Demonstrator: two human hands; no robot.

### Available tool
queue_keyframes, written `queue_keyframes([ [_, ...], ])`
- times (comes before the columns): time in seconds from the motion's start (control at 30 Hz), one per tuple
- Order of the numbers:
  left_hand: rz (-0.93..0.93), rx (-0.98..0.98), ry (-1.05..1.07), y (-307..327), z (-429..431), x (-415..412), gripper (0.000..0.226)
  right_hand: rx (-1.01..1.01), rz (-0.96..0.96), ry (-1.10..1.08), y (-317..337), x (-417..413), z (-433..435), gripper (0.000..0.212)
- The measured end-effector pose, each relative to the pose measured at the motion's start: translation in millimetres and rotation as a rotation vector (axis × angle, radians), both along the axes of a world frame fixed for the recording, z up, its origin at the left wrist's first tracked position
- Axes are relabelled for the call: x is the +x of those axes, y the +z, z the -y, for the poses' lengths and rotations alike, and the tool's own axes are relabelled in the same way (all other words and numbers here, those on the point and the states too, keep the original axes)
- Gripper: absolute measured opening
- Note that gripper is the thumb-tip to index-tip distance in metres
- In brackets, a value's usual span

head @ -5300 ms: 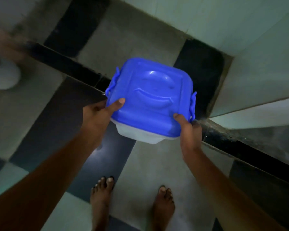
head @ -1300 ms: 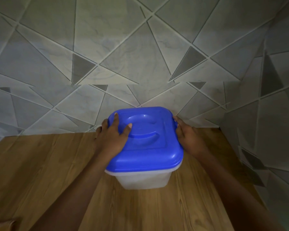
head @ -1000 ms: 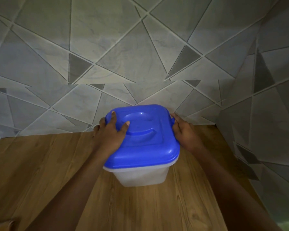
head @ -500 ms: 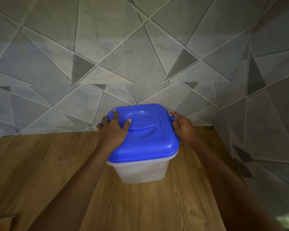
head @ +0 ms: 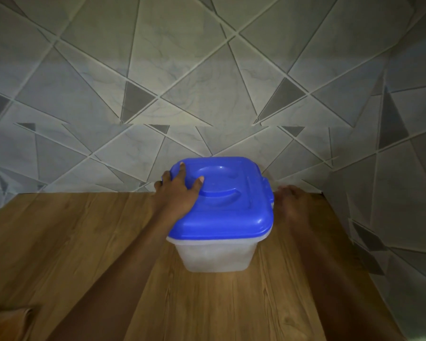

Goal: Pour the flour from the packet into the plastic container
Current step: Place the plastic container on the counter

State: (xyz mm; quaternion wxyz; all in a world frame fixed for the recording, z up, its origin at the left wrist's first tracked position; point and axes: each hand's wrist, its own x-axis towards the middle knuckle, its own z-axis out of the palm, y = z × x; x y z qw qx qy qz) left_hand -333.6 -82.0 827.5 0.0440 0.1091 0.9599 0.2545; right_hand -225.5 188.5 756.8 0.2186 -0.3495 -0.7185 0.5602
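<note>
A translucent plastic container [head: 217, 257] with a blue snap-on lid [head: 229, 210] stands on the wooden table near the back wall. My left hand [head: 180, 193] lies on the lid's left side, fingers spread over its top and curled round the left edge. My right hand [head: 290, 200] is blurred, just to the right of the container and apart from it, fingers loosely spread with nothing in them. The lid is on the container. No flour packet is in view.
The wooden table [head: 59, 242] ends at a tiled wall [head: 207, 82] behind and a second tiled wall [head: 403, 193] on the right, forming a corner. A small brown object [head: 10, 313] shows at the bottom left edge.
My right hand has come off the lid's right edge and moved a little to the right. My left hand stays on the lid, and the container stands in the same place.
</note>
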Motion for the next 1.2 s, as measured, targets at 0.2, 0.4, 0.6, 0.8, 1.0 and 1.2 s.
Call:
queue_keyframes([
  [0.2, -0.129, 0.306, 0.076, -14, 9, -9, 0.053, 0.025, -0.095, 0.081, 54, -31, 29, 0.027],
  [0.4, 0.109, 0.731, 0.134, -25, 26, -29, 0.034, 0.178, 0.031, 0.218, 44, -34, 44, 0.049],
  [0.6, 0.099, 0.722, 0.013, -27, 38, -35, 0.034, 0.197, 0.002, 0.227, 41, -33, 38, 0.041],
  [0.8, 0.004, 0.430, -0.054, -26, 46, -40, 0.034, 0.140, -0.072, 0.251, 12, -36, 15, 0.042],
  [1.0, -0.048, 0.467, -0.031, -34, 50, -48, 0.028, 0.112, -0.051, 0.220, 24, -33, 21, 0.033],
  [1.2, 0.345, 0.970, -0.312, -64, 66, -49, 0.030, 0.118, -0.014, 0.221, 25, -32, 24, 0.034],
])
